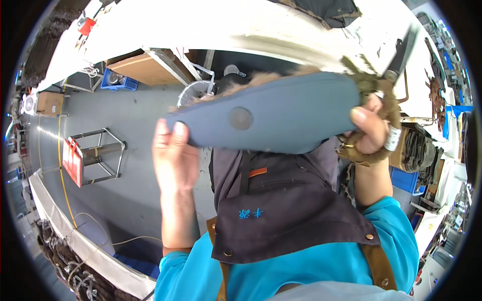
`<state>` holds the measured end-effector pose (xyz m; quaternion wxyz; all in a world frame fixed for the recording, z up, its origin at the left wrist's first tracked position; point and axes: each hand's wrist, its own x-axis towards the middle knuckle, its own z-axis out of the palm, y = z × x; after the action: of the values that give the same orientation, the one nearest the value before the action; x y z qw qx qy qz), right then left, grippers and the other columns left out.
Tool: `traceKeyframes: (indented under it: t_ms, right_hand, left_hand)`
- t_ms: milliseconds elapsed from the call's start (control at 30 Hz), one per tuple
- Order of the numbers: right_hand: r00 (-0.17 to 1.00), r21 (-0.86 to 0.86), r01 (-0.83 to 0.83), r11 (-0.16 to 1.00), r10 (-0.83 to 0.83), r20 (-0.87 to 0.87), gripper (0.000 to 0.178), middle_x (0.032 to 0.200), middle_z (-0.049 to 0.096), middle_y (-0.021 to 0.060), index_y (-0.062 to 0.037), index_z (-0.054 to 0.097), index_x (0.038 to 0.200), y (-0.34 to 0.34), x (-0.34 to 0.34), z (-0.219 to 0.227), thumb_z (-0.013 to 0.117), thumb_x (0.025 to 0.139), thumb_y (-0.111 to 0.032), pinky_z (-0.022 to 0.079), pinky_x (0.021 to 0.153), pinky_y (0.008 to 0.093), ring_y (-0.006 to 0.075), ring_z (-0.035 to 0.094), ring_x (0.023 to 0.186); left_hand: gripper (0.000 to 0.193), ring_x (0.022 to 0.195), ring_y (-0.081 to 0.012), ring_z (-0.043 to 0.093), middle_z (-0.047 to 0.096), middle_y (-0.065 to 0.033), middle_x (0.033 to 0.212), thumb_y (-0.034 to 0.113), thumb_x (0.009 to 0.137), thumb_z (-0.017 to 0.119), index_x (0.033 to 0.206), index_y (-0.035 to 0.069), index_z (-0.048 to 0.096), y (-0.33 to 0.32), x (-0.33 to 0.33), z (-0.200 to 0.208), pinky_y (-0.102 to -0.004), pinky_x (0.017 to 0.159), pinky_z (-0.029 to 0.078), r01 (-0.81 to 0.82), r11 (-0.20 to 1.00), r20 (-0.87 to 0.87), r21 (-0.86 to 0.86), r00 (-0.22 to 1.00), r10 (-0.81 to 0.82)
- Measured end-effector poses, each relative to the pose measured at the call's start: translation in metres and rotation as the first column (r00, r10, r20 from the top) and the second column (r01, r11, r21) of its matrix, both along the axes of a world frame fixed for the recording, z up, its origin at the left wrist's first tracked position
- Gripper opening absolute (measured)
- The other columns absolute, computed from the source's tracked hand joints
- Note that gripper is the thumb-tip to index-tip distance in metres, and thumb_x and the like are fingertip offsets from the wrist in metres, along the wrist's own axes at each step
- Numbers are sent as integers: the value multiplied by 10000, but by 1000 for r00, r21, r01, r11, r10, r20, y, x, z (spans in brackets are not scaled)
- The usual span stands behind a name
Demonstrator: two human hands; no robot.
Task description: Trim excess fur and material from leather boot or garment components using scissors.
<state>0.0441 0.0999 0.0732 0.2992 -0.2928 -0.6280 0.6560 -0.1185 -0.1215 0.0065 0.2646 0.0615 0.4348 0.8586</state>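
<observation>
Stretched between my two hands is a long blue-grey fabric panel (296, 113) with a round dark spot on its face. Brown fur shows along its upper edge. My left hand (174, 155) pinches the narrow end, thumb on the front. At the wide end, my right hand (370, 129) grips the panel with its thumb on the face. That hand also carries scissors (401, 57), their blurred blades pointing up and right, with what looks like olive wrapping on the handles. The panel hides most of the right fingers.
Beyond the panel runs a white worktable (201, 25), a dark fabric piece (331, 12) at its far edge. A lined bin (196, 91) stands below it. On the grey floor are a metal-framed stool (98, 154) at left and a blue crate (119, 83). Stacked dark pieces (422, 150) lie right.
</observation>
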Motion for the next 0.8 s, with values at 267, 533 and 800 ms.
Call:
traceKeyframes:
  t_ms: [267,533,800]
  right_hand:
    - [976,41,15,999,-6,-219,513,740,562,134,91,455,1105,47,57,-28,597,647,-92,417,450,223,144,496,501]
    - [971,106,7,994,-32,236,301,640,538,64,-32,488,863,70,109,-18,634,648,-184,417,478,231,143,520,546]
    - [783,-41,-447,894,412,466,192,734,582,26,-3,577,904,19,36,14,617,792,-154,376,546,209,51,457,600]
  left_hand:
    - [305,826,-140,587,621,-95,915,32,745,684,1014,-27,551,26,8,73,-267,764,474,-57,998,-657,-38,753,18]
    - [191,822,-102,586,631,-61,886,21,794,635,967,-26,570,37,49,51,-242,726,484,327,935,-288,-139,890,-354]
    - [169,737,-72,562,607,-26,792,55,762,668,905,6,593,47,80,10,-222,658,460,388,842,-271,-375,823,-500]
